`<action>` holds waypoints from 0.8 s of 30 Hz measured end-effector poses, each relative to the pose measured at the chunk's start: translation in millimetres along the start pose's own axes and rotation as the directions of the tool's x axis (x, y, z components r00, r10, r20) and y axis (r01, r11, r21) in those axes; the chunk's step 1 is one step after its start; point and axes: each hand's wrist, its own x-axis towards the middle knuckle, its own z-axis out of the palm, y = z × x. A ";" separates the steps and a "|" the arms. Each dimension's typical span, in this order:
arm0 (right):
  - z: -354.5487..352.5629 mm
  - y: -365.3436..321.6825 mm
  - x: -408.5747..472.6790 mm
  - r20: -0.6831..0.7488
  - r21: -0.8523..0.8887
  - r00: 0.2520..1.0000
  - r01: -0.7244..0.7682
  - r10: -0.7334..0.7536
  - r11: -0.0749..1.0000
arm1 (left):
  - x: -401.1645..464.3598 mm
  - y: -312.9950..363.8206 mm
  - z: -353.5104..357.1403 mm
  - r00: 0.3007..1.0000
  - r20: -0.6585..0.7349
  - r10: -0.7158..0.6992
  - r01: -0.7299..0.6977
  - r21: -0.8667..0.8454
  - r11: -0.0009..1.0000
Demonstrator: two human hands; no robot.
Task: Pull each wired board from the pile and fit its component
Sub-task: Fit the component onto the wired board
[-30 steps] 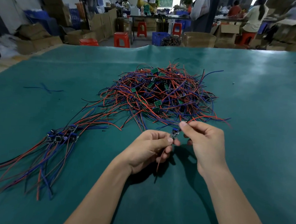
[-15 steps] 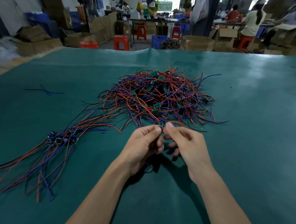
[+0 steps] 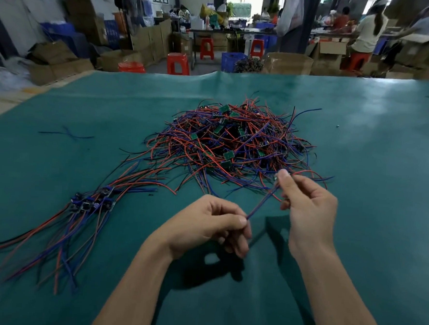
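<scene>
- In front of the pile (image 3: pixel 237 143), just above the green table cover (image 3: pixel 355 221), both hands hold one wire pair (image 3: pixel 262 201) stretched between them.
- The left hand (image 3: pixel 204 227) pinches the lower end of this pair between thumb and forefinger, and its other fingers are curled under. I think this grip is there to keep the wires tight, so that they slide out of the tangle and do not drag other wires along.
- The right hand (image 3: pixel 306 205) is lifted higher and pinches the upper end with its fingertips (image 3: pixel 283 174). Something small sits at these fingertips. It may be the board, but it is too blurred to say, and I cannot tell if a component is already on it.
- The pile lies in the middle of the table, a loose heap of red, blue and black wires with small green boards (image 3: pixel 228 154) among them. Many boards seem to wait there, so the task looks far from done.
- At the left lies a bundle (image 3: pixel 90 201) with its wires combed in one direction and its dark parts side by side. Probably the fitted pieces are laid there, well apart from the pile, so that they do not mix with it.
</scene>
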 end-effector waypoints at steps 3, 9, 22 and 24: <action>-7.0 -7.8 8.4 -0.132 0.152 0.987 -0.072 0.093 0.986 | -20.5 5.7 -17.5 0.987 0.130 -0.091 0.072 0.145 0.987; 13.2 -2.3 -16.5 0.190 -0.162 0.980 0.097 -0.066 0.982 | -23.5 10.8 -14.4 0.904 -0.414 -0.105 0.076 -0.088 0.993; 23.2 27.5 -29.4 0.552 -0.787 0.833 0.504 0.041 0.355 | -120.7 9.3 -83.9 0.456 -0.889 0.045 0.120 0.112 0.986; 26.8 28.5 -28.1 0.529 -0.830 0.842 0.487 0.105 0.273 | -150.1 -6.3 -124.9 0.384 -0.919 0.089 0.391 0.250 0.886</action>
